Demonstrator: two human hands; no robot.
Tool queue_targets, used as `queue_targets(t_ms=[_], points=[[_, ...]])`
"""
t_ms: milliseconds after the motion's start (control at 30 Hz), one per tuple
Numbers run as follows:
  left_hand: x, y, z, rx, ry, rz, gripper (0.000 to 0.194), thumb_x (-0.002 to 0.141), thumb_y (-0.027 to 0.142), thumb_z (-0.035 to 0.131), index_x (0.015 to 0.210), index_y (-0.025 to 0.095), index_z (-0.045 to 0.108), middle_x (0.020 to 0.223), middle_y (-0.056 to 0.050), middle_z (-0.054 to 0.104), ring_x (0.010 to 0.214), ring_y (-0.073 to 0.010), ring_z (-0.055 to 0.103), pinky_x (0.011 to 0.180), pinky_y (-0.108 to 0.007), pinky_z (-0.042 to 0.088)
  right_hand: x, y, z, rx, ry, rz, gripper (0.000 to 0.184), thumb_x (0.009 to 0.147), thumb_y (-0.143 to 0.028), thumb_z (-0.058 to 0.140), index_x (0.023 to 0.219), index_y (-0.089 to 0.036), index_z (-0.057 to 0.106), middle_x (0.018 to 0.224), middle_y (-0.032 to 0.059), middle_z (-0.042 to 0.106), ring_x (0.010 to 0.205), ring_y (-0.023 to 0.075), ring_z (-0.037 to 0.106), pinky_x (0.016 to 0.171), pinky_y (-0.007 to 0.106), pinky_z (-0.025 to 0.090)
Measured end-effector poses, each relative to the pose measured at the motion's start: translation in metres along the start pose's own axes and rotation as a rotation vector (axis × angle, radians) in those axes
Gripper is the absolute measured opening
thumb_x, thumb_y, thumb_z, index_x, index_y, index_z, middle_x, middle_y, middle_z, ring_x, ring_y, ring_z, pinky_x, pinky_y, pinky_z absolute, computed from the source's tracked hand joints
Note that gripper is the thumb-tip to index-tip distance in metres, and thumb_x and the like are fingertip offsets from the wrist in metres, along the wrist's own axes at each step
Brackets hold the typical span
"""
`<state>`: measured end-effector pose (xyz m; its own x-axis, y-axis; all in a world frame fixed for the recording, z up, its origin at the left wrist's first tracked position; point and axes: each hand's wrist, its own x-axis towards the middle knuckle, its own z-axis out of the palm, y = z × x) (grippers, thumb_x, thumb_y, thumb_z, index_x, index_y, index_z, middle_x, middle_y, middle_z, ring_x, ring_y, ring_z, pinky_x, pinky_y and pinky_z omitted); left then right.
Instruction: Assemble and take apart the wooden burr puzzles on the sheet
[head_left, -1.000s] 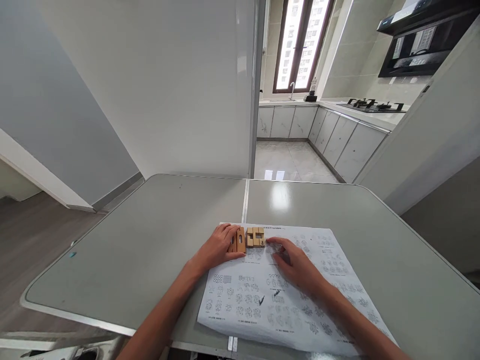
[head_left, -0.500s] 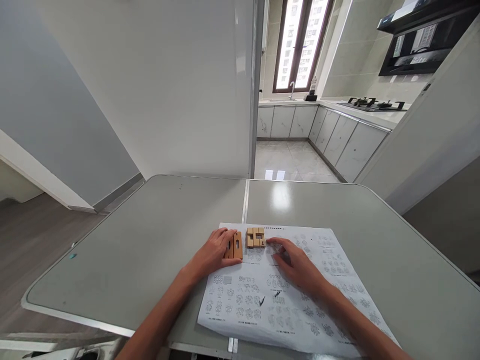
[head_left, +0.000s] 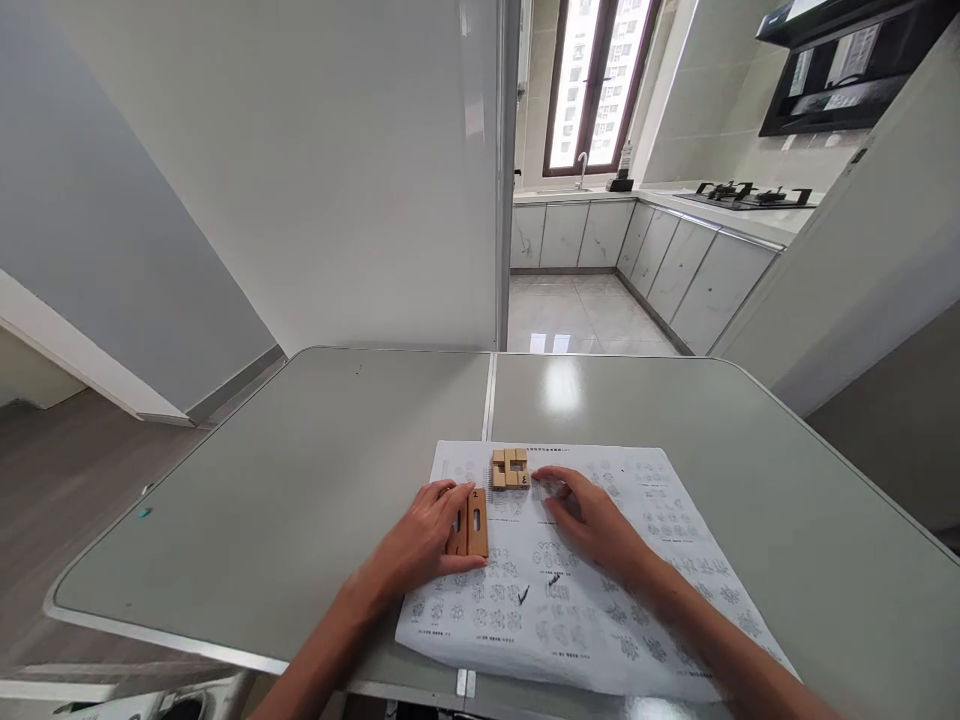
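My left hand (head_left: 421, 532) grips brown slotted wooden pieces (head_left: 478, 543) lying side by side on the printed sheet (head_left: 600, 640), thumb at their near end and fingers at the far end. A figure 2 is marked on one; the hand covers part of the other. Just beyond them lies a group of pale wooden puzzle blocks (head_left: 504, 479), fitted together with gaps between them. My right hand (head_left: 589, 515) rests at their right side, fingers curved and thumb apart. Its index fingertip is by the blocks' edge; whether it touches I cannot tell.
The sheet, covered in small line diagrams, lies on a grey table (head_left: 352, 430) with a metal seam (head_left: 489, 400) down its middle. A small teal bit (head_left: 144, 513) lies near the left edge. Behind stands a pale wall panel (head_left: 375, 200), with kitchen cabinets (head_left: 566, 237) to the right.
My left hand has drawn the brown slotted pieces toward me, away from the pale blocks. My right hand has stayed nearly in place.
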<state>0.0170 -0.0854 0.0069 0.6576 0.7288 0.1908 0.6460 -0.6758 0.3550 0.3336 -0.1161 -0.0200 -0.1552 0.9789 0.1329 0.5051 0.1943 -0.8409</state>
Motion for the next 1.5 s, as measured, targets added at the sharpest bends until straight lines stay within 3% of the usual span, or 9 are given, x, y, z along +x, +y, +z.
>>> queue_targets(t_ms=[400,767,933,1167,1400,1500], points=[[0.006,0.059,0.020,-0.081,0.007,0.042,0.101,0.080,0.058,0.084,0.161,0.031,0.030,0.138,-0.016,0.060,0.133,-0.0399,0.057,0.106,-0.058,0.056,0.004,-0.002,-0.003,0.000,0.047,-0.057,0.037,0.098,-0.021,0.052,0.133,-0.026,0.063,0.130,0.0086,0.069,0.095,0.0211,0.067,0.093,0.042,0.056],[0.035,0.107,0.051,-0.086,0.019,0.138,0.110,0.079,0.058,0.086,0.163,0.027,0.022,0.141,-0.019,0.061,0.131,-0.0435,0.059,0.107,-0.064,0.052,0.004,-0.003,-0.003,0.006,0.044,-0.066,0.034,0.098,-0.022,0.052,0.130,-0.025,0.062,0.133,0.0076,0.069,0.109,0.0239,0.065,0.101,0.045,0.053],[0.028,0.104,0.043,-0.150,0.023,0.079,0.124,0.070,0.058,0.092,0.165,0.030,0.017,0.149,-0.017,0.055,0.141,-0.0427,0.050,0.114,-0.064,0.048,0.008,-0.004,-0.010,-0.019,0.003,-0.064,0.035,0.099,-0.021,0.050,0.133,-0.025,0.061,0.135,0.0083,0.068,0.108,0.0231,0.068,0.098,0.043,0.055],[0.001,0.076,0.022,-0.205,-0.005,-0.019,0.117,0.074,0.051,0.092,0.164,0.036,0.019,0.155,-0.014,0.050,0.145,-0.0403,0.047,0.116,-0.063,0.048,-0.018,-0.023,-0.029,-0.215,-0.135,-0.081,0.041,0.101,-0.026,0.057,0.141,-0.031,0.060,0.141,0.0089,0.066,0.129,0.0308,0.063,0.109,0.051,0.052],[-0.001,0.074,0.019,-0.228,-0.041,-0.058,0.103,0.077,0.041,0.090,0.161,0.034,0.031,0.152,-0.012,0.054,0.146,-0.0382,0.046,0.115,-0.060,0.050,-0.061,-0.033,-0.022,-0.221,-0.157,0.023,0.082,0.088,-0.029,0.079,0.159,-0.039,0.041,0.162,0.0048,0.048,0.149,0.0344,0.045,0.121,0.057,0.043],[-0.001,0.077,0.012,-0.242,-0.070,-0.055,0.100,0.077,0.034,0.087,0.161,0.032,0.032,0.151,-0.012,0.055,0.146,-0.0374,0.044,0.117,-0.058,0.049,-0.065,-0.038,-0.020,-0.203,-0.163,0.029,0.085,0.085,-0.030,0.082,0.159,-0.040,0.040,0.161,0.0053,0.049,0.149,0.0351,0.044,0.121,0.058,0.043]])
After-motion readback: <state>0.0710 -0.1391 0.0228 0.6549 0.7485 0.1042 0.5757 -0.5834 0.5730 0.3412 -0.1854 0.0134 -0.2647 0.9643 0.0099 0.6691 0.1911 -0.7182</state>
